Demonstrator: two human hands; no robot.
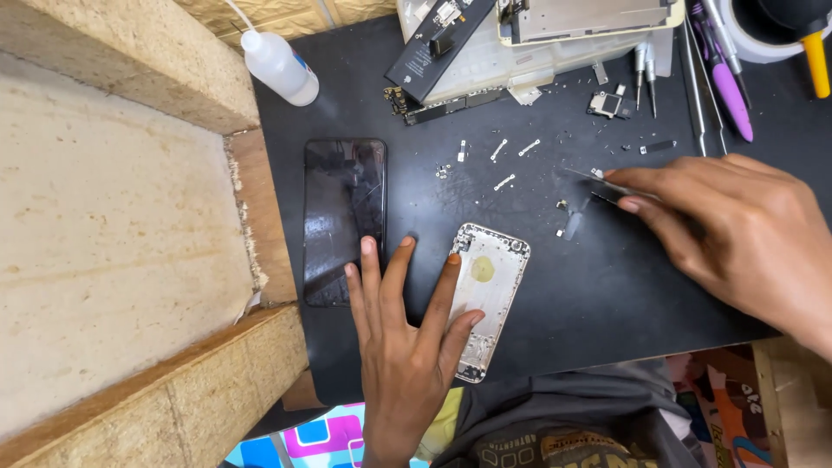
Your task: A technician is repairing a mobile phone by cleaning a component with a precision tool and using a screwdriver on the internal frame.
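Note:
My left hand point(406, 334) lies flat on the black mat point(598, 295), fingers spread, with two fingertips resting on the left edge of an emptied silver phone housing point(488, 295). A cracked black phone screen point(344, 217) lies just left of that hand. My right hand point(737, 230) is at the right, its fingers pinched on metal tweezers point(598, 178) whose tip points left over the mat. Small metal brackets and screws point(503, 156) are scattered between the tweezers and the screen.
A white squeeze bottle point(279, 65) stands at the mat's top left. Phone parts, a battery and a frame on a tray point(520, 43) sit at the top. Screwdrivers and a purple tool point(728, 78) lie top right. Rough wooden boards point(130, 225) border the left.

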